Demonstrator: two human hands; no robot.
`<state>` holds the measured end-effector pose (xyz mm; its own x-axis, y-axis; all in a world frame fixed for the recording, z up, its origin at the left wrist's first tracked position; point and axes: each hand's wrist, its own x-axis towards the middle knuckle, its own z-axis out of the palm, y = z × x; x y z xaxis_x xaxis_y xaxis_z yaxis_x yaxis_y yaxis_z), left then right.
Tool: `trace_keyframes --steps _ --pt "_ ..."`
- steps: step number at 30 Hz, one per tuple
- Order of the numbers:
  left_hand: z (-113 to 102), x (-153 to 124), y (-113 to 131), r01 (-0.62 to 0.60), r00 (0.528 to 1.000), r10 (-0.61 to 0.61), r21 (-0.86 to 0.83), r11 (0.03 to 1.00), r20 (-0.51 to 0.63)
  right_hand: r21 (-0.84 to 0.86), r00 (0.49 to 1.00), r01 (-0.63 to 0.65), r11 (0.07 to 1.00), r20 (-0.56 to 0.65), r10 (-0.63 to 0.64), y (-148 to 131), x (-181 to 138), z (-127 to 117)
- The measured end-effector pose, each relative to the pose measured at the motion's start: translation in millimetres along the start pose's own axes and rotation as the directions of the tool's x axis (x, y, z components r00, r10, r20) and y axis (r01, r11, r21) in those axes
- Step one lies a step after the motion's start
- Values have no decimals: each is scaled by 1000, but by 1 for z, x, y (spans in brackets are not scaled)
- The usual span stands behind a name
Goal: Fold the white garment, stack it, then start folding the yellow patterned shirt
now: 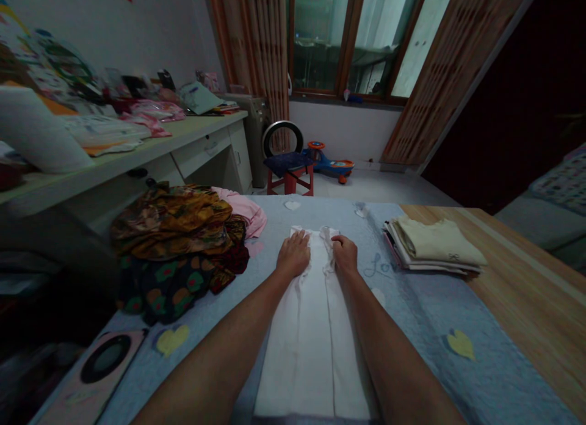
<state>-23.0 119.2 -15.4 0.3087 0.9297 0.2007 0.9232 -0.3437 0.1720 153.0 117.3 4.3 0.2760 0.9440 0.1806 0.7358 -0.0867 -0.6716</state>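
A white garment (315,327) lies folded into a long narrow strip on the blue blanket (412,315), running away from me. My left hand (293,254) rests palm down on its far left part, fingers curled over the cloth. On the far right part sits my right hand (345,254), its fingers bent and pinching the garment's top edge. Both forearms stretch along the strip's two sides.
A heap of patterned clothes (178,248) and a pink garment (249,211) lie to the left. A stack of folded pale clothes (433,245) sits to the right by the bare wooden surface (526,290). A cluttered desk (137,150) stands left; a red stool (289,168) and toy car (332,162) lie beyond.
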Motion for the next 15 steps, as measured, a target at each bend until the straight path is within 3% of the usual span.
trace_keyframes --steps 9,15 --pt "2 -1 -1 0 1000 -1 -14 1000 -31 -97 962 82 992 268 -54 7 18 -19" --pt "0 -1 0 -5 1000 5 -9 1000 -23 -182 932 197 964 341 -126 7 22 -20"
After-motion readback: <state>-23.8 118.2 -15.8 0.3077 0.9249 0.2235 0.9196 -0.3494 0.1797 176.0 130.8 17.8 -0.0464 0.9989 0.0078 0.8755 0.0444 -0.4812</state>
